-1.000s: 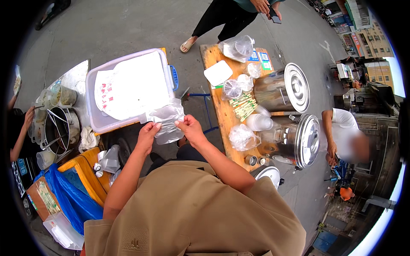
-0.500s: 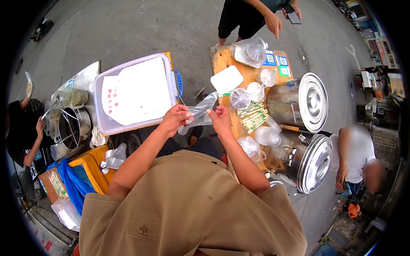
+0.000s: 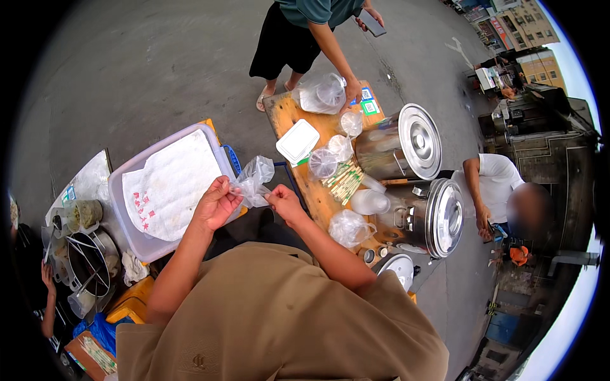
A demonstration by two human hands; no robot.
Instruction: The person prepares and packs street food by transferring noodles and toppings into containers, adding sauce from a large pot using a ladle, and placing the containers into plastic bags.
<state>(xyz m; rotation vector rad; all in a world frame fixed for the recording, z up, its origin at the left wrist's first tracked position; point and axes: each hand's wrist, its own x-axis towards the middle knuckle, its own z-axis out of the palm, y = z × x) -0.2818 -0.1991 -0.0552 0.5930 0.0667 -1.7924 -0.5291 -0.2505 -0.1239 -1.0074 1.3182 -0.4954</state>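
A thin clear plastic bag stretches between my two hands, puffed out at its far end. My left hand pinches one side of its edge beside the plastic tub, which has a white cloth with red writing over it. With thumb and fingers, my right hand grips the opposite side, left of the wooden table. The bag looks crumpled near my fingers; I cannot tell how wide its mouth is parted.
On the wooden table stand two large steel pots, wrapped chopsticks, clear cups and a white-lidded box. A person reaches over its far end, holding a phone. More containers crowd the left.
The bag, stretched flat before, is now bunched and puffed. My view has shifted, so things sit further left. The person across the table has stepped closer and reaches onto it.
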